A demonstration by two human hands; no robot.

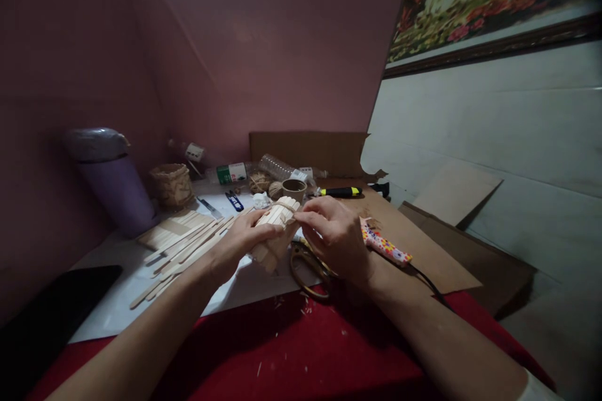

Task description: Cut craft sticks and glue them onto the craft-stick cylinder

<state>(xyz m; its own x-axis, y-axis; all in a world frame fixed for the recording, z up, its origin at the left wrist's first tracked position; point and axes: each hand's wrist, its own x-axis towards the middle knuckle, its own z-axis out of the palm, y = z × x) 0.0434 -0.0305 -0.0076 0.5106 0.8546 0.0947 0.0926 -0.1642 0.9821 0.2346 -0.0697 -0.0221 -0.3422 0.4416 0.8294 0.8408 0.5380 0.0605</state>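
Observation:
My left hand (239,237) is wrapped round a small bundle-like holder of pale craft sticks (278,215), tilted above the white paper. A strand of twine (283,205) runs across the sticks near their upper end. My right hand (336,235) pinches at the right side of the sticks, where the twine runs into the fingertips; the exact grip is partly hidden. Beneath the right hand lies a pair of scissors (308,291), its handle loops showing. Loose craft sticks (181,258) are spread on the paper left of my left hand.
A purple tumbler (115,191) and a twine-wrapped cup (172,186) stand at left. Behind are plastic bottles (279,168), a brown cup (295,188), a blue cutter (234,200) and a yellow-black tool (339,192). A flower-patterned glue gun (385,245) lies on cardboard (423,250) at right.

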